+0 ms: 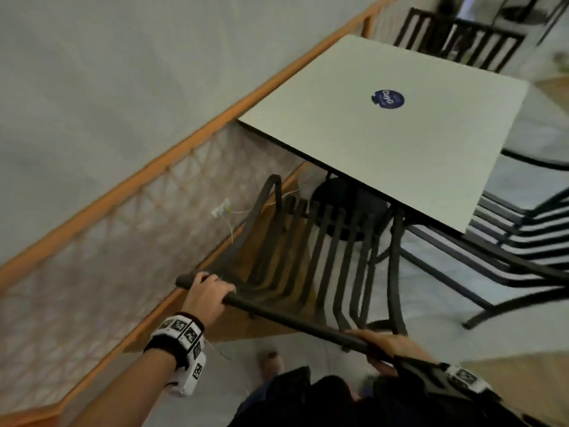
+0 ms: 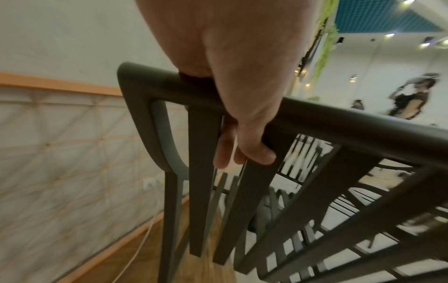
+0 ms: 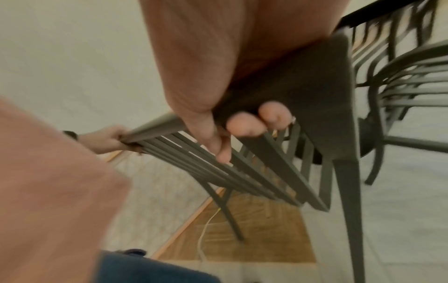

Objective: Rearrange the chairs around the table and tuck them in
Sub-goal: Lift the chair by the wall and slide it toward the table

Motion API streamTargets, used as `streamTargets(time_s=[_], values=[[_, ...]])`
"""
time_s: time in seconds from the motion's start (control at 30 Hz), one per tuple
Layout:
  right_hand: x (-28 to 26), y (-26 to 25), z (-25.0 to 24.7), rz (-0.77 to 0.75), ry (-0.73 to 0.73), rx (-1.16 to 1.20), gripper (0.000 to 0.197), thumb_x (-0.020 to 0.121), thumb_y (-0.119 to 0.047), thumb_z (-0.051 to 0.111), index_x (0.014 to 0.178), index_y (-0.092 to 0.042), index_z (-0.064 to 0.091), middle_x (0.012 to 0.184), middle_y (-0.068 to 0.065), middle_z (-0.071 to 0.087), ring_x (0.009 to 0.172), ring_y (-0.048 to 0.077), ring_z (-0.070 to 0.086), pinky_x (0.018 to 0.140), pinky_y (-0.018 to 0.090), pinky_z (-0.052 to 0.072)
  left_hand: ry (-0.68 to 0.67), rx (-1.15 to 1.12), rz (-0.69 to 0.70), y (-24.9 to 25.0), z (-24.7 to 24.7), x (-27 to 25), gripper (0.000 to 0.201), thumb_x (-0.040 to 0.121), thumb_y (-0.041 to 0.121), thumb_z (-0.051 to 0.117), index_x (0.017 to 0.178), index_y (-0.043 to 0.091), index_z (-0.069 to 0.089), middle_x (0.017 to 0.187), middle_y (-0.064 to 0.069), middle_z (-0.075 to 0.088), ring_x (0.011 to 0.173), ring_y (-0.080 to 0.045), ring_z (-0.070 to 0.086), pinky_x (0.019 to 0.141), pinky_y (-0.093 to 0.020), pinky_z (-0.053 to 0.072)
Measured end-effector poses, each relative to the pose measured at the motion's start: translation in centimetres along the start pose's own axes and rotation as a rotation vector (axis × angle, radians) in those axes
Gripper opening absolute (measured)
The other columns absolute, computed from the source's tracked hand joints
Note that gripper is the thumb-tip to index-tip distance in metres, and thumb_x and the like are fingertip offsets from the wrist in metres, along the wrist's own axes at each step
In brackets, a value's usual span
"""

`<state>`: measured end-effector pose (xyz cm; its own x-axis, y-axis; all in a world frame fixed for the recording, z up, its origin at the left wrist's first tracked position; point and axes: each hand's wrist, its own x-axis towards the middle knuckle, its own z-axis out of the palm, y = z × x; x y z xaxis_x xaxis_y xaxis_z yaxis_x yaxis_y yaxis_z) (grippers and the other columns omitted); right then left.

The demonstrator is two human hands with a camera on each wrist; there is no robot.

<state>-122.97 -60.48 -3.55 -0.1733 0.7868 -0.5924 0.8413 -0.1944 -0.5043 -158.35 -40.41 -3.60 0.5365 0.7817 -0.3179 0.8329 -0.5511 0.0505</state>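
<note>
A dark slatted chair (image 1: 311,257) stands in front of me with its seat partly under the near edge of a square pale table (image 1: 385,143). My left hand (image 1: 209,292) grips the left end of the chair's top rail (image 1: 286,318), fingers curled round it (image 2: 244,134). My right hand (image 1: 385,349) grips the right end of the same rail, fingertips (image 3: 247,124) wrapped under it. The chair's back slats (image 2: 203,181) hang below both hands.
A wall with an orange rail and patterned lower panel (image 1: 107,241) runs close on the left, with a socket and white cable (image 1: 224,211). Another dark chair (image 1: 523,241) stands at the table's right side, one more (image 1: 455,38) at the far side. A blue round sticker (image 1: 387,99) marks the tabletop.
</note>
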Motion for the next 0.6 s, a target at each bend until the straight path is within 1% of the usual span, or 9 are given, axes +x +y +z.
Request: streamTargets(time_s=[0.07, 0.13, 0.23, 0.33, 0.4, 0.43, 0.47, 0.53, 0.6], values=[[-0.5, -1.5, 0.7, 0.047, 0.073, 0.007, 0.059, 0.087, -0.033, 0.050, 0.118, -0.075, 0.023, 0.095, -0.016, 0.062, 0.082, 0.004, 0.060, 0.081, 0.033, 0.054, 0.020, 0.022, 0.079, -1.3, -0.1, 0.6, 0.034, 0.077, 0.009, 0.059, 0.104, 0.029, 0.066, 0.105, 0.006, 0.072, 0.110, -0.021, 0.057, 0.103, -0.041, 0.029], [-0.5, -2.8, 2.1, 0.086, 0.121, 0.031, 0.060, 0.089, -0.036, 0.049, 0.114, -0.079, 0.014, 0.095, -0.015, 0.061, 0.087, 0.007, 0.060, 0.083, 0.033, 0.053, -0.030, 0.065, 0.192, -3.0, -0.5, 2.3, 0.032, 0.078, 0.017, 0.063, 0.107, 0.031, 0.065, 0.103, 0.009, 0.072, 0.109, -0.019, 0.057, 0.101, -0.042, 0.033], [-1.3, -4.3, 2.0, 0.075, 0.053, 0.017, 0.061, 0.091, -0.034, 0.044, 0.122, -0.075, 0.011, 0.101, -0.008, 0.063, 0.093, 0.015, 0.063, 0.085, 0.030, 0.051, -0.053, 0.076, 0.153, -4.5, 0.4, 0.6, 0.031, 0.076, 0.024, 0.068, 0.104, 0.035, 0.066, 0.101, 0.015, 0.072, 0.108, -0.014, 0.058, 0.096, -0.042, 0.036], [-0.9, -6.5, 2.2, 0.042, 0.037, 0.007, 0.052, 0.096, -0.029, 0.039, 0.137, -0.055, 0.022, 0.109, -0.003, 0.063, 0.103, 0.017, 0.062, 0.088, 0.025, 0.045, -0.086, 0.078, 0.164, -6.3, 0.7, -0.2, 0.039, 0.055, 0.024, 0.084, 0.088, 0.039, 0.068, 0.084, 0.020, 0.073, 0.091, -0.013, 0.064, 0.082, -0.044, 0.046], [-0.4, -7.7, 2.7, 0.034, 0.052, -0.009, 0.051, 0.096, -0.029, 0.041, 0.138, -0.051, 0.023, 0.115, -0.002, 0.064, 0.101, 0.017, 0.062, 0.087, 0.026, 0.045, -0.070, 0.147, 0.192, -7.4, 0.1, 0.5, 0.051, 0.036, 0.016, 0.090, 0.076, 0.040, 0.068, 0.071, 0.020, 0.071, 0.077, -0.014, 0.066, 0.068, -0.044, 0.050], [0.0, -8.0, 2.9, 0.042, 0.070, -0.006, 0.052, 0.095, -0.029, 0.042, 0.137, -0.052, 0.022, 0.113, -0.003, 0.064, 0.098, 0.017, 0.063, 0.085, 0.026, 0.046, -0.040, 0.174, 0.202, -7.7, -0.2, 0.9, 0.054, 0.031, 0.012, 0.090, 0.073, 0.039, 0.068, 0.069, 0.019, 0.071, 0.074, -0.015, 0.066, 0.066, -0.045, 0.050], [0.4, -8.2, 3.0, 0.050, 0.088, 0.005, 0.053, 0.094, -0.030, 0.044, 0.135, -0.053, 0.022, 0.112, -0.004, 0.065, 0.095, 0.016, 0.063, 0.082, 0.025, 0.046, -0.030, 0.184, 0.199, -8.0, -0.4, 1.3, 0.055, 0.031, 0.010, 0.090, 0.073, 0.039, 0.068, 0.069, 0.017, 0.071, 0.075, -0.017, 0.067, 0.067, -0.046, 0.050], [1.4, -8.7, 3.4, 0.043, 0.121, 0.008, 0.054, 0.092, -0.032, 0.048, 0.135, -0.052, 0.022, 0.111, -0.005, 0.065, 0.095, 0.016, 0.064, 0.080, 0.025, 0.046, -0.032, 0.151, 0.161, -8.7, -0.9, 2.3, 0.051, 0.042, 0.006, 0.087, 0.080, 0.037, 0.071, 0.075, 0.013, 0.073, 0.085, -0.020, 0.067, 0.076, -0.049, 0.046], [2.5, -9.4, 3.1, 0.033, 0.159, -0.004, 0.052, 0.092, -0.033, 0.047, 0.137, -0.048, 0.025, 0.114, -0.004, 0.065, 0.097, 0.018, 0.064, 0.084, 0.031, 0.050, -0.027, 0.139, 0.132, -9.3, -1.6, 3.5, 0.044, 0.055, 0.006, 0.082, 0.088, 0.034, 0.072, 0.083, 0.010, 0.073, 0.094, -0.022, 0.064, 0.085, -0.051, 0.042]])
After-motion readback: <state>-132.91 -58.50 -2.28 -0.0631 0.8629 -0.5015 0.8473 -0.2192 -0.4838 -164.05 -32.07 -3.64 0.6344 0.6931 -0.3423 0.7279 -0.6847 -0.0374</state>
